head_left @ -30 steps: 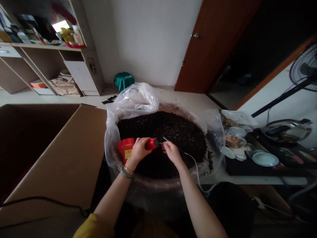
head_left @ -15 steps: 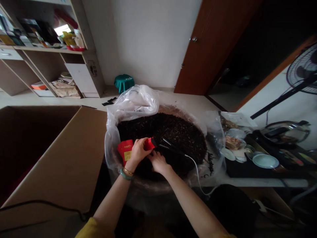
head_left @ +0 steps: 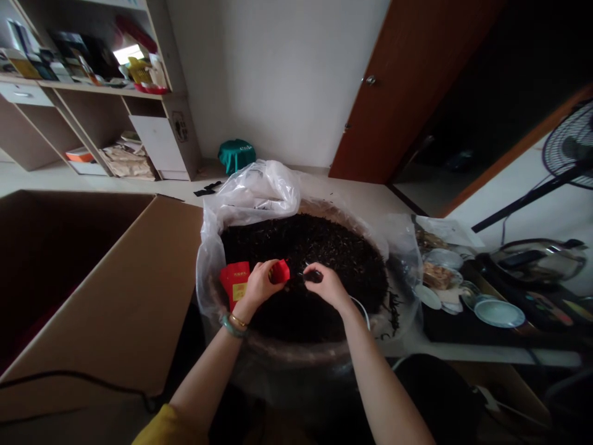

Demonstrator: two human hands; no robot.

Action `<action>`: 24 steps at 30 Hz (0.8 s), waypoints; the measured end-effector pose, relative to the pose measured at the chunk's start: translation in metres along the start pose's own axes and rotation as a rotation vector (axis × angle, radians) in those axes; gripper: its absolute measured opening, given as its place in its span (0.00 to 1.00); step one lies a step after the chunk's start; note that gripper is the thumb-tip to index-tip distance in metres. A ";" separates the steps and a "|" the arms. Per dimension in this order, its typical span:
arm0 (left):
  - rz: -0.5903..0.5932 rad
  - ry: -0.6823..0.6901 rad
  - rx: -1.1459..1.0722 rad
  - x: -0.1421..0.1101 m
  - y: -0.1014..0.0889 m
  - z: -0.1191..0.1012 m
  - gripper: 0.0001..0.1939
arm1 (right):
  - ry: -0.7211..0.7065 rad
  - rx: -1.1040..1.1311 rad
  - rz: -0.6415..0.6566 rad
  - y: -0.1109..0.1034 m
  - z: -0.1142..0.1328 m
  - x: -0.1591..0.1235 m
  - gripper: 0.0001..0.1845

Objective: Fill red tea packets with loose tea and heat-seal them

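Dim room; small glare upper left, dark doorway, hands perhaps slightly blurred.

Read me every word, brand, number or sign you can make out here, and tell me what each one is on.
None reads clearly enough to quote.
Red packets beside the left hand: small gold characters and a yellow label, too blurred.
Green bundle by the wall: pale lettering, too small to read surely.
Cabinet side panel: dark printed mark, illegible.

Plastic liner [head_left: 210, 247] — glossy, crinkled
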State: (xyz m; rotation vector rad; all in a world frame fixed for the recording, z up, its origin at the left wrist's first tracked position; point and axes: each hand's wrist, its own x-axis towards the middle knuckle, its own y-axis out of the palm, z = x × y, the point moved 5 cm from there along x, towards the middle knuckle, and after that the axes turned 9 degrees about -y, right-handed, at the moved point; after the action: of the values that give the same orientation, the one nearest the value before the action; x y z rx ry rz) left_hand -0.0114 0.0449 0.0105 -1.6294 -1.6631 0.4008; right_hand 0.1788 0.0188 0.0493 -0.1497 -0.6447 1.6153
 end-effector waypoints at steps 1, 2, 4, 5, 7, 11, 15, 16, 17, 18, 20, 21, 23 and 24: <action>0.002 -0.001 -0.003 0.000 0.000 0.000 0.27 | -0.006 0.048 -0.028 -0.004 0.006 0.004 0.09; 0.002 -0.003 -0.009 0.000 0.001 0.000 0.27 | -0.008 0.100 -0.044 -0.006 0.012 0.008 0.09; 0.002 -0.005 -0.031 -0.001 0.001 0.001 0.29 | 0.005 0.214 -0.054 -0.003 0.022 0.016 0.09; 0.005 -0.004 -0.047 -0.001 0.001 0.001 0.30 | 0.023 0.272 -0.051 0.001 0.025 0.019 0.10; 0.017 0.012 -0.079 -0.003 0.002 -0.001 0.34 | 0.075 0.376 -0.037 0.011 0.026 0.022 0.10; 0.042 0.101 -0.075 -0.006 0.001 -0.008 0.36 | 0.195 0.501 -0.007 0.021 0.017 0.023 0.12; 0.091 0.146 -0.023 -0.007 0.004 -0.010 0.30 | 0.261 0.584 -0.044 0.012 0.012 0.022 0.14; 0.098 0.149 -0.014 -0.007 0.004 -0.010 0.28 | 0.268 0.609 -0.053 0.010 0.013 0.023 0.14; 0.100 0.150 -0.009 -0.007 0.005 -0.010 0.27 | 0.272 0.635 -0.057 0.009 0.015 0.024 0.14; 0.100 0.150 -0.006 -0.007 0.005 -0.009 0.26 | 0.272 0.660 -0.055 0.008 0.017 0.026 0.14; 0.095 0.158 -0.005 -0.006 0.006 -0.009 0.25 | 0.265 0.692 -0.033 0.011 0.023 0.030 0.14; 0.091 0.165 -0.003 -0.007 0.006 -0.009 0.25 | 0.262 0.695 -0.016 0.014 0.025 0.032 0.14; 0.080 0.175 0.009 -0.007 0.005 -0.011 0.26 | 0.260 0.669 0.018 0.019 0.028 0.035 0.14; 0.074 0.175 0.017 -0.007 0.004 -0.012 0.26 | 0.257 0.638 0.028 0.021 0.028 0.037 0.14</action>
State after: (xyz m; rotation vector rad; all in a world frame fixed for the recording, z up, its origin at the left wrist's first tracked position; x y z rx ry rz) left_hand -0.0008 0.0350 0.0135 -1.6677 -1.4699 0.2988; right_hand 0.1413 0.0447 0.0724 0.1041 0.0845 1.7173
